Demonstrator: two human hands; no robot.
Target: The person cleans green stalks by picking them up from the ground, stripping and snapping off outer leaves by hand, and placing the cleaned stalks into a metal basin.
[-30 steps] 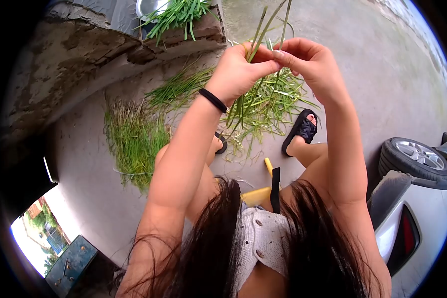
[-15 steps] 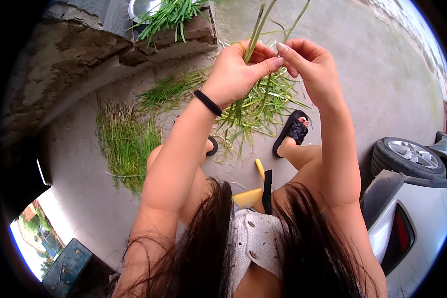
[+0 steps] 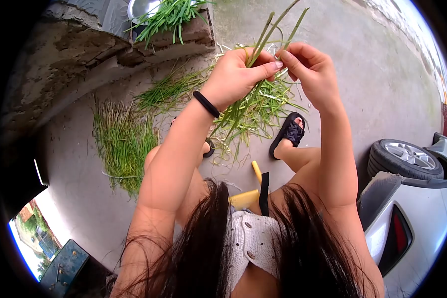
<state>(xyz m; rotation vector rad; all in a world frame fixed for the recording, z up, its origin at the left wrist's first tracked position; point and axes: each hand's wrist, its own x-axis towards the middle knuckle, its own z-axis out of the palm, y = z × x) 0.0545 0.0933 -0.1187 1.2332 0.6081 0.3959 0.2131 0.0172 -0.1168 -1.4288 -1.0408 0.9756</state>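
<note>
Over 1 loose heap: our left fingers hold stalks, 3 tips up | our right fingers pinch 1 | 2 piles left of heap

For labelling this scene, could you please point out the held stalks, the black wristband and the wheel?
Held stalks (image 3: 257,53): head view, on the upper stems.
Black wristband (image 3: 206,104): head view, on the band's middle.
Wheel (image 3: 410,154): head view, on the spoked centre.

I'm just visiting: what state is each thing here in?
Green stalks: held, tops splayed
Left grip: closed around green stalks
Right grip: pinching a green stalk
Middle heap: loose, scattered
Large bunch: lying, densely gathered
Topmost greens: piled, ends overhanging
Wristband: worn
Black sandal: worn
</note>
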